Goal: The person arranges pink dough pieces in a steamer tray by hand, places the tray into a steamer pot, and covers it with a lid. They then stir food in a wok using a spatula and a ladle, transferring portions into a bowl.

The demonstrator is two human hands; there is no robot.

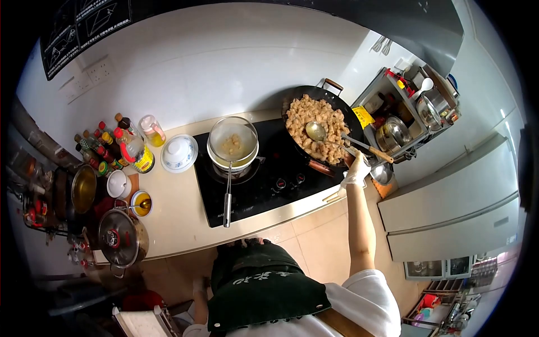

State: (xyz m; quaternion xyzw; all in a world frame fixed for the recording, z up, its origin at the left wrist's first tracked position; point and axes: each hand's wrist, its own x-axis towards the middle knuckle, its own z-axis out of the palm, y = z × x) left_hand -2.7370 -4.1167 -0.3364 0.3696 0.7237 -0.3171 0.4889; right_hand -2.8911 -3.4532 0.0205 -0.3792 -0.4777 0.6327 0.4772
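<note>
My right hand (pixel 357 169), in a pale glove, is closed at the right front rim of the wok (pixel 301 147). It grips the handle of a metal ladle (pixel 316 132), whose bowl rests on browned chunks of food (pixel 314 112) filling the wok. Just beyond my fingers, a second utensil with a wooden handle (pixel 382 155) leans over the rim; its head is hidden in the food. My left arm (pixel 199 306) hangs low beside the dark apron, and its fingers cannot be made out.
On the left burner a strainer (pixel 229 185) with a few chunks lies across a pot. Farther left stand a lidded white bowl (pixel 178 153), sauce bottles (pixel 135 150), a bowl of yellow liquid (pixel 141 203) and a lidded pot (pixel 122 238). A shelf (pixel 387 98) holds pans at right.
</note>
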